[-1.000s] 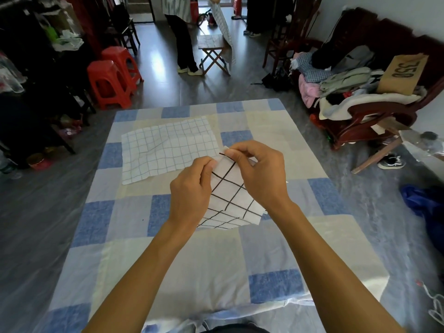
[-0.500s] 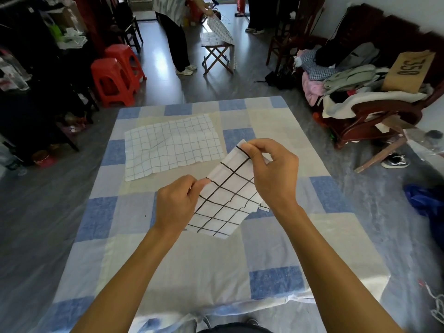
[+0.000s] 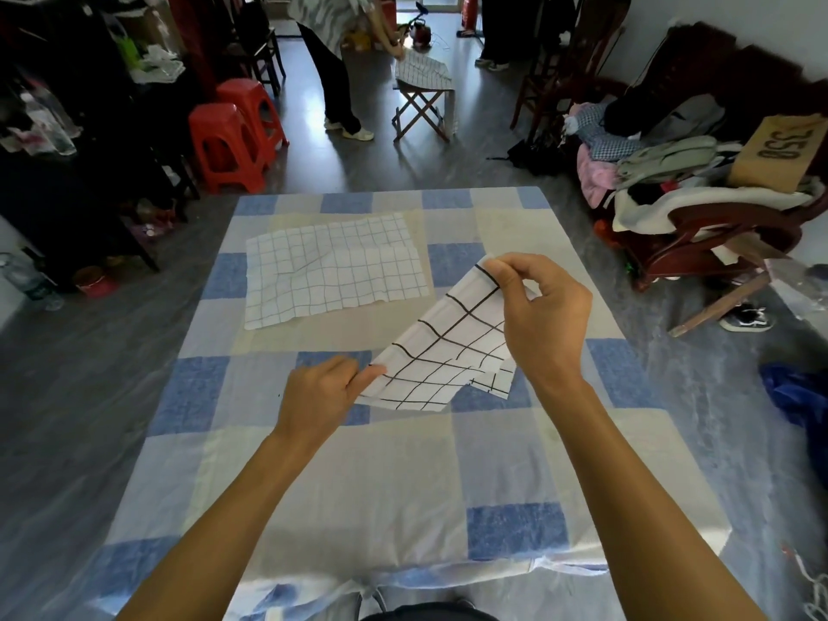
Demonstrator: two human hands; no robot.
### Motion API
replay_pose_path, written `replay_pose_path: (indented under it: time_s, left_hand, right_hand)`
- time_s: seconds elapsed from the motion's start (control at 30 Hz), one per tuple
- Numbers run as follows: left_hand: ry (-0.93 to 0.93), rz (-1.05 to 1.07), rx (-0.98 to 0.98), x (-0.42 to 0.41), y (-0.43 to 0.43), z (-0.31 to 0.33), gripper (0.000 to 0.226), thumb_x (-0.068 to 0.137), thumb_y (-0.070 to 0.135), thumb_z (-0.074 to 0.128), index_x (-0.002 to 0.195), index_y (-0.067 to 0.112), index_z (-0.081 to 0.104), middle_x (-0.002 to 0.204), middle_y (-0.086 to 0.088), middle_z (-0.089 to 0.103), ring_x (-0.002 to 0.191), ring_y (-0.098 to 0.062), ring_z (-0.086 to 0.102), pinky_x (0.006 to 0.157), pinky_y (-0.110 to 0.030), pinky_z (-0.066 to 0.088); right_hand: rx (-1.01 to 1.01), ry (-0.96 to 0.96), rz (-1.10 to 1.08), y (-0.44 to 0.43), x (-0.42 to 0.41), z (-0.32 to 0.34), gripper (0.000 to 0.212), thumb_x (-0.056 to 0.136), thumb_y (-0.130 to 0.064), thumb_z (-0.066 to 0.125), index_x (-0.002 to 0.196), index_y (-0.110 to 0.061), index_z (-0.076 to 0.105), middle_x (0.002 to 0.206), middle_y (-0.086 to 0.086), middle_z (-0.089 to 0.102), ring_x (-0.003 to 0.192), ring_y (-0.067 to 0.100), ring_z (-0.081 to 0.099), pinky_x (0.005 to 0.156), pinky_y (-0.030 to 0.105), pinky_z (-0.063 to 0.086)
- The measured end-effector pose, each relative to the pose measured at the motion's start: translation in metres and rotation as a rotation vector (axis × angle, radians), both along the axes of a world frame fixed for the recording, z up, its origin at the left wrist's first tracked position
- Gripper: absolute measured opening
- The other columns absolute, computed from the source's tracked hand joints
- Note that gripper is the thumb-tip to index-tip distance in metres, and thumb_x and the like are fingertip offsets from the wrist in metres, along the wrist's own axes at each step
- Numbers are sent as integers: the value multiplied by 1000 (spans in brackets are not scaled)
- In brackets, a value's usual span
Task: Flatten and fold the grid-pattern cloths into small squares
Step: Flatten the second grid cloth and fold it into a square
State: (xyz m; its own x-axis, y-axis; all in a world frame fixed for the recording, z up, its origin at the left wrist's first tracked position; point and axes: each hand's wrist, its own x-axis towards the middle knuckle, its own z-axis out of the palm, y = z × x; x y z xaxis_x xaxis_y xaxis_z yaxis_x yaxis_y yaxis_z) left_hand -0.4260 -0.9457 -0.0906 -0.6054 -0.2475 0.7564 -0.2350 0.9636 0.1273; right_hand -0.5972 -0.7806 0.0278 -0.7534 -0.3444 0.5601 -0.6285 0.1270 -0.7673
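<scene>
Head view: a folded cloth point(image 3: 448, 351) held over the tabletop point(image 3: 403, 486).
The left hand point(image 3: 320, 398) pinches its near corner and the right hand point(image 3: 544, 316) its far corner, each grip closed on it; a second cloth point(image 3: 331, 271) lies flat beyond.

Both bare forearms are extended forward, converging slightly. The left hand point(image 3: 320, 398) is held lower and nearer, thumb pinched against curled fingers on one corner of the grid cloth point(image 3: 448, 351). The right hand point(image 3: 540, 316) is raised higher and farther out, its thumb and forefinger pinched on the top corner and the other fingers loosely curled.
</scene>
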Motion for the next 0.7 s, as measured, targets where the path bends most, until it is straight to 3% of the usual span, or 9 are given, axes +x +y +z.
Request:
replay_pose_path:
  time_s: [0.1,0.23,0.33,0.47,0.6,0.7]
  left_hand:
    - [-82,18,-41,7,-14,-6,61,97,49,41,47,14,43,41,-1,42,33,-16,33,32,-22,27]
    - [-163,119,165,30,-28,-14,71,97,60,27,52,11,52,46,-1,47,38,-16,41,41,-23,26]
    - [-84,99,201,15,-19,10,63,97,56,30,71,9,62,66,-5,62,54,-22,53,53,-28,38]
    - [10,-30,168,-24,10,45,55,97,52,36,100,5,65,91,-8,67,80,-26,59,75,-31,42]
    - [24,-152,180,-38,30,48,38,96,47,44,110,13,55,100,-7,66,92,-20,55,82,-30,43]
    - [103,-194,336,-41,42,39,32,97,49,40,104,19,49,90,-7,67,83,-15,55,75,-24,47]
  right_hand:
    - [-33,-34,-40,3,-4,-5,8,91,-24,63,86,-25,70,81,-18,65,78,1,60,73,26,51]
    - [-13,129,-122,8,-16,-1,13,92,-23,61,88,-15,71,82,-7,67,76,4,56,71,14,43]
    - [148,364,-48,-3,-8,-14,19,93,-27,59,85,-15,71,76,-3,67,68,9,54,67,24,42]
    - [142,570,27,-15,6,-36,20,92,-25,62,81,-11,72,68,3,65,62,23,56,64,34,45]
    - [83,692,80,-16,20,-37,21,93,-17,61,78,-7,71,63,3,60,60,21,53,63,31,43]
    - [60,710,113,-15,29,-38,8,87,-9,68,80,-6,72,65,4,60,63,20,52,64,32,45]
